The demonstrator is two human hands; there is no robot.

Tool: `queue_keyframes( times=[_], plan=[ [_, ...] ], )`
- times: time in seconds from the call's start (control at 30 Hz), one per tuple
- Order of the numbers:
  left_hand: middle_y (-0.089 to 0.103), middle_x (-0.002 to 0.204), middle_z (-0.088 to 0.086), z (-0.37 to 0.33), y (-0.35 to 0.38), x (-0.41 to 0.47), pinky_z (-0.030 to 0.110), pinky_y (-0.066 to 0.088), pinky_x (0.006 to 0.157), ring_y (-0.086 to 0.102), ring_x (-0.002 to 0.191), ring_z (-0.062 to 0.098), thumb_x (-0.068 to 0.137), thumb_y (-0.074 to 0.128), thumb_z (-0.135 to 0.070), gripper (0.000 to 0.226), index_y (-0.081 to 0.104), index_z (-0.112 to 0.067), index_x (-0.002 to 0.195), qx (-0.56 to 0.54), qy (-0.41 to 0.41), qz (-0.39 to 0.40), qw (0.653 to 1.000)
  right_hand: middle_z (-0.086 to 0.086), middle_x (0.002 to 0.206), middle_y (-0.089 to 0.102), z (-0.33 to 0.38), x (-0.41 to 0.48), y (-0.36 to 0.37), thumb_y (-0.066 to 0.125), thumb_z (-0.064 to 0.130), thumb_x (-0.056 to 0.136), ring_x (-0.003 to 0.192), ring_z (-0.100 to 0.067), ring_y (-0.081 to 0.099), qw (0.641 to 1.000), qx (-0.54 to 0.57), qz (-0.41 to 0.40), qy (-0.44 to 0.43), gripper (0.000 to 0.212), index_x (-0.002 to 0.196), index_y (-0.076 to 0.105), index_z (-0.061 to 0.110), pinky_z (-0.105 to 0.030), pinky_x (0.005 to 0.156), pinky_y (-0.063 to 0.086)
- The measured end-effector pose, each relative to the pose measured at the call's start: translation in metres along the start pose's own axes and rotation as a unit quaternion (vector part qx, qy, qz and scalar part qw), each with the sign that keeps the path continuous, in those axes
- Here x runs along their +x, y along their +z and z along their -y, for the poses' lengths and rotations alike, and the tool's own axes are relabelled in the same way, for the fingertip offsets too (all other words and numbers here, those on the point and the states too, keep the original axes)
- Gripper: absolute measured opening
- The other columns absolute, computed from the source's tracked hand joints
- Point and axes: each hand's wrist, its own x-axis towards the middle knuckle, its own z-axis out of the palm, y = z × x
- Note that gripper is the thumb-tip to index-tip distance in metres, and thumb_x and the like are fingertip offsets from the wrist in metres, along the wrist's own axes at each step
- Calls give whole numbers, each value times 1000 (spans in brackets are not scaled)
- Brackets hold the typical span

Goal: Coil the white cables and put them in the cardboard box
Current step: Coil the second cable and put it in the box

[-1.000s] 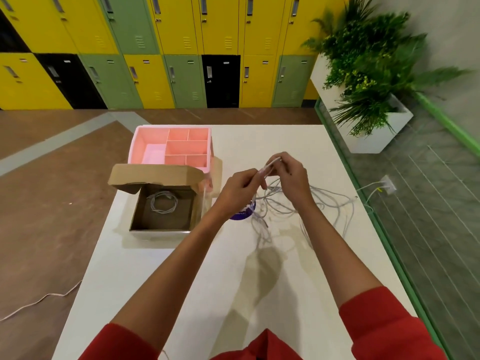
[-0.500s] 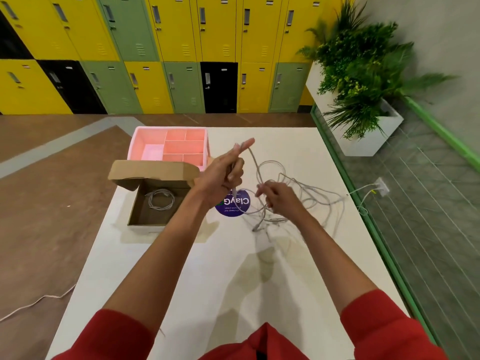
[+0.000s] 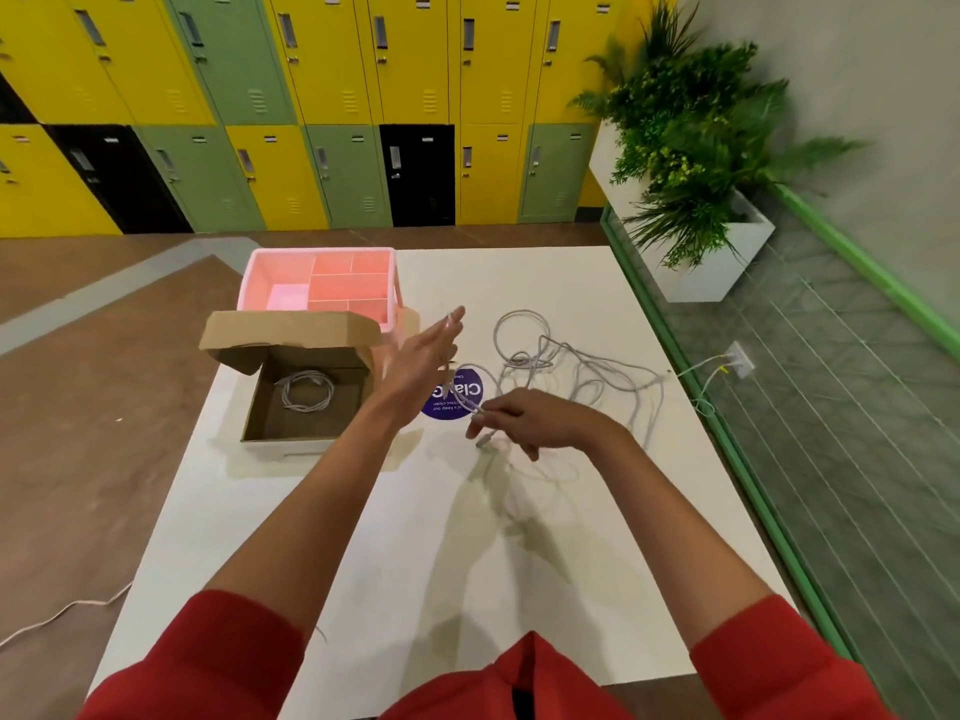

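- Moving since the earlier frame: the left hand (image 3: pixel 423 361) is straightening its fingers, and the right hand (image 3: pixel 535 420) is dropping lower.
- Left of centre, the cardboard box (image 3: pixel 291 330) is holding one coiled cable (image 3: pixel 306 389).
- At centre, the left hand is stretching upward, its grip released, with a strand lying along it.
- Right of it, the right hand is pinching the white cables (image 3: pixel 582 368), which are sprawling across the worktop (image 3: pixel 415 537).

One table (image 3: pixel 467 563) bears one cardboard box (image 3: pixel 291 332), one pink tray (image 3: pixel 322 251) and one purple sticker (image 3: pixel 467 394). One coiled cable (image 3: pixel 306 389) lies in the box. The loose cables (image 3: pixel 597 366) at right form one tangle, their number unclear. Two hands: left hand (image 3: pixel 423 358), right hand (image 3: pixel 530 420). One planter (image 3: pixel 727 262), far right.
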Motion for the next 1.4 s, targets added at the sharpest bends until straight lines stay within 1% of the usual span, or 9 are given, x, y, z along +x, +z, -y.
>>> queue_keyframes(
  times=[0.2,0.33,0.47,0.7,0.87,1.03,1.17,1.27,1.4],
  plan=[
    [67,117,4,-2,13,-20,15,50,80,67,101,12,102,34,-36,44,39,-22,144,99,11,69,993,1,61,55,16,-13,-36,57,32,95,56,-10,48,987,-47,-150,-20,22,88,71,16,-25,56,37],
    [73,79,10,-7,17,-28,29,55,75,71,73,25,103,33,-34,42,43,-17,140,76,-23,124,989,-9,72,66,21,-18,-54,65,33,90,58,-9,49,975,-25,-218,-44,22,87,72,12,-19,54,36],
    [47,46,6,-14,17,-35,44,55,85,42,36,15,105,26,-34,42,50,-16,133,-28,-57,195,979,-8,68,64,25,-20,-56,70,32,86,50,-1,43,961,23,-267,-72,23,85,71,9,-11,48,32],
    [34,37,1,-15,13,-42,35,60,67,14,25,7,100,31,-39,41,61,-11,107,-209,-70,279,935,4,57,50,22,-14,-51,74,31,82,56,-9,39,935,112,-322,-95,25,82,70,7,-20,54,32],
    [32,35,-4,-16,13,-42,18,45,39,19,23,4,101,31,-38,34,52,-13,90,-224,-88,268,933,3,57,42,17,-10,-44,72,30,83,53,-6,36,924,145,-342,-88,26,83,69,4,-24,55,31],
    [40,44,-3,-17,11,-40,14,31,31,23,25,1,99,34,-34,29,46,-13,83,-259,-87,294,916,5,55,38,18,-8,-48,71,31,84,53,-7,34,908,169,-374,-88,27,83,68,4,-26,58,31],
    [39,40,-5,-27,6,-36,12,29,27,14,26,6,101,29,-30,29,45,-11,85,-319,-80,317,890,-7,66,42,17,-12,-52,60,45,89,60,-10,42,941,180,-277,-78,33,89,72,14,-22,61,36],
    [39,38,-6,-33,2,-33,12,28,27,12,26,8,101,26,-29,31,45,-11,85,-335,-76,320,883,5,58,31,21,-17,-48,44,46,97,49,-6,27,960,203,-181,-61,46,91,71,9,-16,46,24],
    [39,38,-5,-30,-2,-30,14,33,30,15,26,7,102,26,-30,38,50,-11,80,-347,-84,330,874,4,56,24,25,-18,-46,40,48,98,50,-10,20,956,265,-111,-58,47,78,61,12,-21,48,20]
  ],
)
